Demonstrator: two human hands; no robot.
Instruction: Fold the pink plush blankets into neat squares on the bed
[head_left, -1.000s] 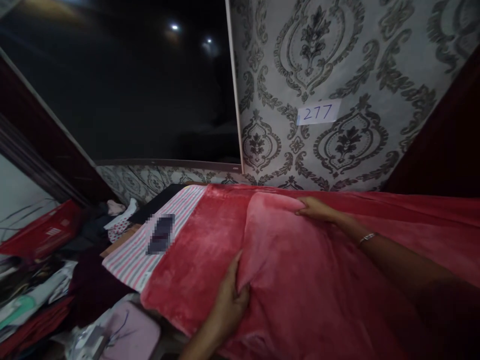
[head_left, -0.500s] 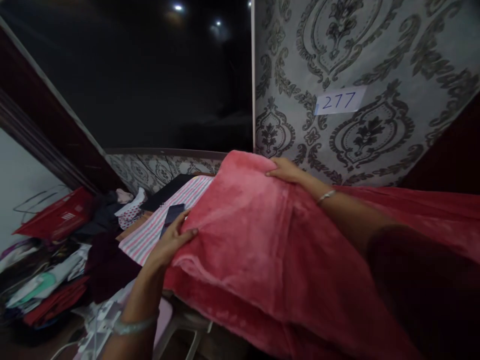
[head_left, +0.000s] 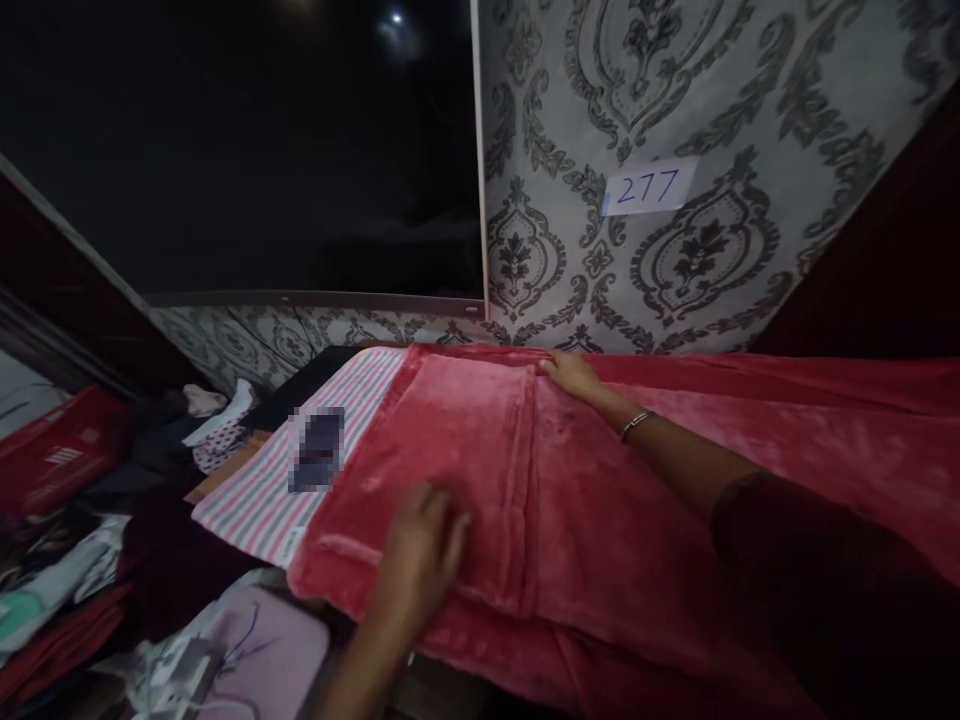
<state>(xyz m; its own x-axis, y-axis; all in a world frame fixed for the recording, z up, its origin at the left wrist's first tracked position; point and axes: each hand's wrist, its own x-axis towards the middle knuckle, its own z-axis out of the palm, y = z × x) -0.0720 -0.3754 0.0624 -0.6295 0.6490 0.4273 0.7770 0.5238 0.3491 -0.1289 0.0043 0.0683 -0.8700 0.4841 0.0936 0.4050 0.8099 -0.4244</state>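
A red plush blanket (head_left: 450, 420) lies folded in layers over a surface, with a raised seam running across it. My left hand (head_left: 424, 540) hovers over or touches its near left part, blurred by motion, thumb and fingers apart and nothing visible in them. At the blanket's far edge, beside the seam, my right hand (head_left: 574, 375) has its fingers closed on the cloth. Left of the blanket is a pink, grey and white striped cloth (head_left: 247, 500), and a dark pixelated object (head_left: 319, 450) rests on it.
A large dark screen (head_left: 262, 150) stands behind, beside patterned wallpaper with a paper label (head_left: 649, 187) marked 277. Piled clothes (head_left: 67, 560) and a red bag (head_left: 67, 450) are at left. A pale pink stool (head_left: 270, 640) with cables stands at the near left.
The lifted blanket fold has come down flat. My left hand has left the blanket's left edge and moved right over it. My right hand remains at the far edge, now lower.
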